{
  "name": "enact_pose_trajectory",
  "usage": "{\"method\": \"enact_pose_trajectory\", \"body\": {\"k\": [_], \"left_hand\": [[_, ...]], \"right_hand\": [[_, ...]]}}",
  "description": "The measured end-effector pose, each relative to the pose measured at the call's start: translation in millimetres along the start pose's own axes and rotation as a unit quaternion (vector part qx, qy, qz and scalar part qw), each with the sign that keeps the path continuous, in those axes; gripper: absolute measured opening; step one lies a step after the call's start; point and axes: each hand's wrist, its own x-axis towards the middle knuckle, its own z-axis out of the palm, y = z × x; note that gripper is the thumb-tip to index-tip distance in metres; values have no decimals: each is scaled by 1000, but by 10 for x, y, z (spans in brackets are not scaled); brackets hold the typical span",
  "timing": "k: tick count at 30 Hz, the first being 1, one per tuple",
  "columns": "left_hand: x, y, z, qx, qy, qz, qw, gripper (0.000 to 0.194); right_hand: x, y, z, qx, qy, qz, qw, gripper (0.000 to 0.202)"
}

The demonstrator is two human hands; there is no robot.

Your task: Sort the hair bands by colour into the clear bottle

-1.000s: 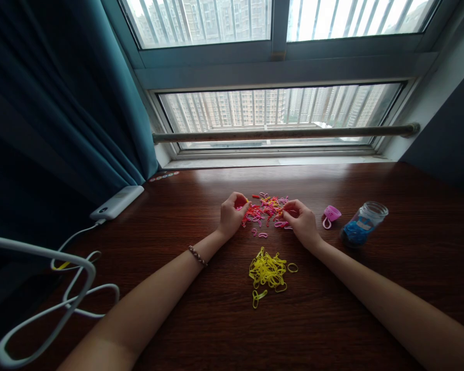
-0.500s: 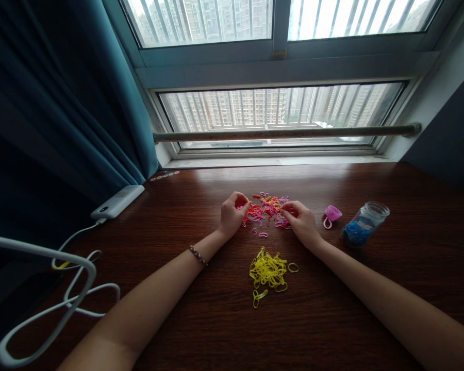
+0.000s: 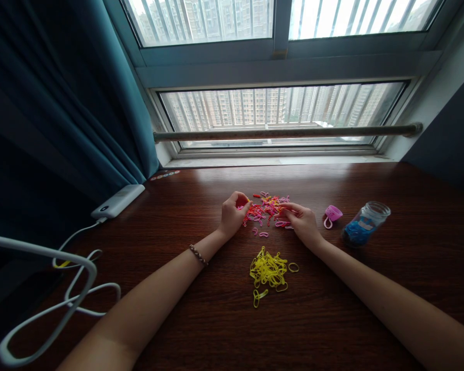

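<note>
A loose pile of pink, red and orange rubber bands lies between my two hands. My left hand is at its left side, thumb and forefinger pinched on what looks like a yellow rubber band. At the pile's right edge, my right hand has its thumb and fingertips close together among the bands; what they hold is too small to make out. Nearer to me sits a separate heap of yellow rubber bands, with a few loose ones beside it.
On the right, a glass jar with blue contents leans at a tilt, and a pink cap with a loop lies beside it. A white power strip and its looped white cable are on the left, by the blue curtain.
My right hand's fingertips have shifted slightly left and stretched out a little over the bands. The left hand stays in place.
</note>
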Motion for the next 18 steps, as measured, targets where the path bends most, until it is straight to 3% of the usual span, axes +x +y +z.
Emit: {"method": "enact_pose_trajectory", "body": {"k": [7, 11, 18], "left_hand": [[-2, -11, 6, -7, 0, -1, 1000, 11], [-1, -5, 7, -9, 3, -2, 1000, 11], [0, 8, -8, -5, 0, -1, 1000, 12]], "right_hand": [[1, -13, 11, 8, 8, 0, 1000, 25], [-5, -19, 17, 1, -17, 11, 1000, 29], [-12, -38, 11, -40, -6, -26, 999, 24]]}}
